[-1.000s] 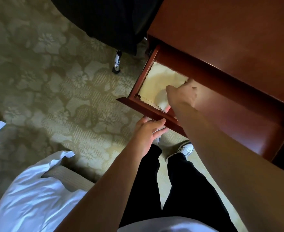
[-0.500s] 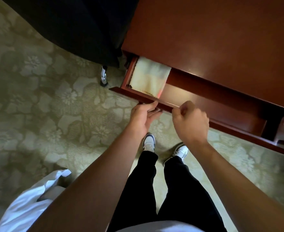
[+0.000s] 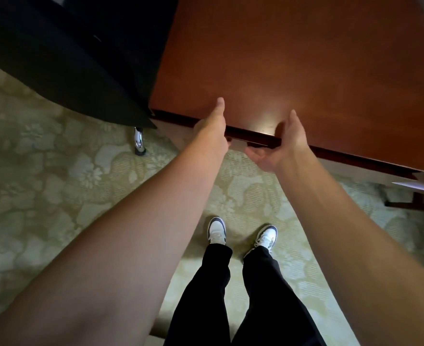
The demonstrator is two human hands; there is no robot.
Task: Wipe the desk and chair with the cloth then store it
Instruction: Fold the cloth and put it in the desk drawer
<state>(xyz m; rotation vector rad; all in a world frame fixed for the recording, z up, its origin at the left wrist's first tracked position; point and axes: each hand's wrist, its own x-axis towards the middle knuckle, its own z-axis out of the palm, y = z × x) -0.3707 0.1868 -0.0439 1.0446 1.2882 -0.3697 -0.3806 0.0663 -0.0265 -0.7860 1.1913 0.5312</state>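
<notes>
The red-brown wooden desk fills the upper right. Its drawer front sits flush under the desk's front edge, and the cloth is out of sight. My left hand is at that edge with the thumb lying up on the desk top and the fingers mostly hidden below. My right hand is just to its right, thumb up against the edge, with relaxed fingers reaching under it to the drawer front. The black chair stands at the upper left, beside the desk.
A chrome chair leg with a caster stands on the green floral carpet left of my hands. My feet in white and black shoes are below the desk edge. A low wooden piece juts out at the right.
The drawer with the yellow cloth inside has gone from open to shut. My right hand left the cloth and both hands moved with the drawer front to the desk edge.
</notes>
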